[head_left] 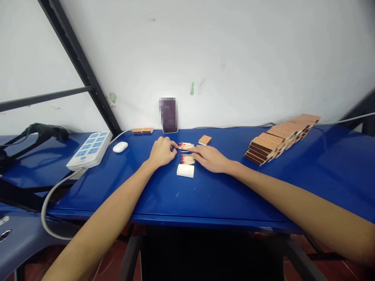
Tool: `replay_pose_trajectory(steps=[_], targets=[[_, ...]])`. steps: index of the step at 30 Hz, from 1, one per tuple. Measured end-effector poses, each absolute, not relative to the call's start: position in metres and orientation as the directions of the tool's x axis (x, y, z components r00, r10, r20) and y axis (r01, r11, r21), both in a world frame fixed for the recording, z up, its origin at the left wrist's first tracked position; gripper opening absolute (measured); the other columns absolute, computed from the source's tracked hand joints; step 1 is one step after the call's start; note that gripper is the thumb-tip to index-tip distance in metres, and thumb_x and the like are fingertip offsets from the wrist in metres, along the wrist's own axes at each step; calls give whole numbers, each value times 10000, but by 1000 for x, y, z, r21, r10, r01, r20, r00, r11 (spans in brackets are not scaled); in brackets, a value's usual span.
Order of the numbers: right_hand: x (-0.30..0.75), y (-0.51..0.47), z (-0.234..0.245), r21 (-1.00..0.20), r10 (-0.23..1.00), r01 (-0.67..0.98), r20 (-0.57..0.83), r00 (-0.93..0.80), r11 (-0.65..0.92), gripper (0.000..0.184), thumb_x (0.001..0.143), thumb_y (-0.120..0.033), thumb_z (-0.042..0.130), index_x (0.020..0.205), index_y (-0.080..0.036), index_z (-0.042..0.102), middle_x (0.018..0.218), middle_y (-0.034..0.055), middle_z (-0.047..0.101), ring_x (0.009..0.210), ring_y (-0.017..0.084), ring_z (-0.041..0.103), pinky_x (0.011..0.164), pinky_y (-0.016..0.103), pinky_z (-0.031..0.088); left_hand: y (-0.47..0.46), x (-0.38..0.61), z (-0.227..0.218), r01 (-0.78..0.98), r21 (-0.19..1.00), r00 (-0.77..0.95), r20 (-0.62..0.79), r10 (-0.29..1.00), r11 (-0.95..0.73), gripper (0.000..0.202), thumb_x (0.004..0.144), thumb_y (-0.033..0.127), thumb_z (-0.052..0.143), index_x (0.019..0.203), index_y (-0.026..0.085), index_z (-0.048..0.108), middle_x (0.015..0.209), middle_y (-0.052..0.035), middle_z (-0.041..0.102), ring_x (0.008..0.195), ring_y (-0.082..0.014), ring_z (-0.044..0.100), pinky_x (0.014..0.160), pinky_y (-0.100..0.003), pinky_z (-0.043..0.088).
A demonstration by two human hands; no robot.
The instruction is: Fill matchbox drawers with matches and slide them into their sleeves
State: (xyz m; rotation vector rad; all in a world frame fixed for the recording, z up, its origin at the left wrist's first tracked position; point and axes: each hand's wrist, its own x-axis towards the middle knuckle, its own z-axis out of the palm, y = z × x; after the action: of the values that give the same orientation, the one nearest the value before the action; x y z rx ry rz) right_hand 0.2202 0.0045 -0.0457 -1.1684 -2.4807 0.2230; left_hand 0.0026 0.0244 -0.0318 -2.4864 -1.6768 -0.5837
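Observation:
Red-tipped matches lie on the blue table in two small groups, one behind the other, with a few between them. My left hand is closed, fingers curled, its fingertips against the red heads of the back group. From the other side, my right hand reaches in with fingers bent together, its fingertips on the plain ends of the matches. Exactly which matches each hand pinches is too small to make out. Just in front lies a white matchbox tray. An orange matchbox sleeve rests behind my right hand.
Stacked matchboxes lean in rows at the right. A phone stands against the wall, with two matchboxes to its left. A white earbud case and a power strip with its cable are on the left.

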Motion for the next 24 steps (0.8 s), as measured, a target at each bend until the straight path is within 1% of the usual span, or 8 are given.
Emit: replay_pose_trajectory(steps=[7,13,15,17,19,21,24], targets=[[221,4,-47,-329,765,690,293,-574,644,386,974,-261,403,1310,-188,578,1263,88,640,1105,231,602,924,361,446,23,4,-30,917,117,322,345,882,-381,276,813,241,546,986,237,761,900,-73,651,878,-245,542,782,-372,428],[221,4,-47,-349,768,685,296,-568,640,374,962,-249,422,1289,-178,589,1225,97,654,1073,228,609,903,351,443,22,5,-29,911,112,339,345,875,-397,252,811,243,548,944,233,762,876,-64,654,868,-239,550,782,-365,432],[220,4,-46,-362,771,681,306,-558,636,356,950,-229,435,1253,-159,608,1169,105,672,1016,218,618,870,334,442,21,5,-29,903,112,355,348,868,-414,243,804,234,551,929,231,759,864,-60,652,855,-236,549,782,-365,433],[220,3,-44,-375,778,682,311,-545,628,326,933,-202,448,1194,-137,632,1062,103,692,918,200,623,801,309,438,20,6,-29,896,110,371,350,860,-431,237,796,219,549,913,230,755,862,-58,650,838,-233,548,777,-369,433],[219,3,-43,-385,780,679,314,-541,625,295,920,-181,456,1137,-127,649,935,84,693,821,179,608,736,288,420,19,7,-28,888,107,387,348,854,-447,230,791,207,547,898,228,749,863,-57,648,826,-232,549,765,-371,432],[220,3,-42,-397,777,667,319,-543,630,273,915,-175,459,1095,-129,660,828,56,672,755,163,582,701,276,398,18,7,-28,881,106,402,345,848,-461,215,789,199,547,878,226,741,854,-55,643,824,-231,549,757,-371,428],[220,2,-42,-413,770,650,339,-541,638,258,911,-171,458,1061,-136,665,744,27,635,701,149,549,684,269,379,18,7,-29,865,112,427,349,834,-489,204,785,180,546,861,224,730,829,-48,633,813,-224,547,764,-367,425]])
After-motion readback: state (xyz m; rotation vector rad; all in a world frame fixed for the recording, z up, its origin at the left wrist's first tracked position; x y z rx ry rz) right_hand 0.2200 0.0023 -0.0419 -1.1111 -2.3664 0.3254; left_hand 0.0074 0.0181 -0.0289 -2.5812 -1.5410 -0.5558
